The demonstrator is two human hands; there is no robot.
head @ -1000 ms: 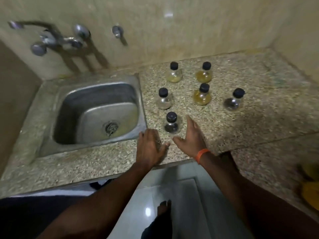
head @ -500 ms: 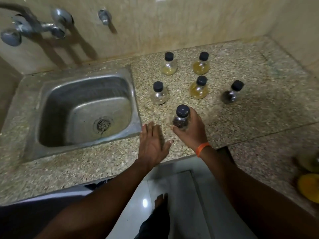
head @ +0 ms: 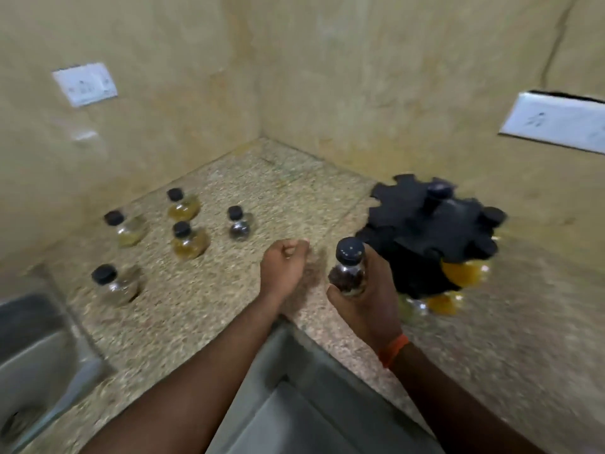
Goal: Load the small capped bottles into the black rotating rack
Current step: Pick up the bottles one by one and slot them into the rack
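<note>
Speckled counter (head: 294,191) bearing five bottles (head: 188,239) along left wall edge. Right hand (head: 370,303) gripping dark-filled bottle (head: 348,270), fingers clamping it, beside black rack (head: 422,224). Left hand (head: 284,267) fisting, holding nothing.

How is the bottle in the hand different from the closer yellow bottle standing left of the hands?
The held bottle has dark bits inside; the yellow bottle holds something amber. The held bottle is gripped by the right hand beside the black rack; the yellow bottle stands free on the counter. Both are small, clear and black-capped.
</note>
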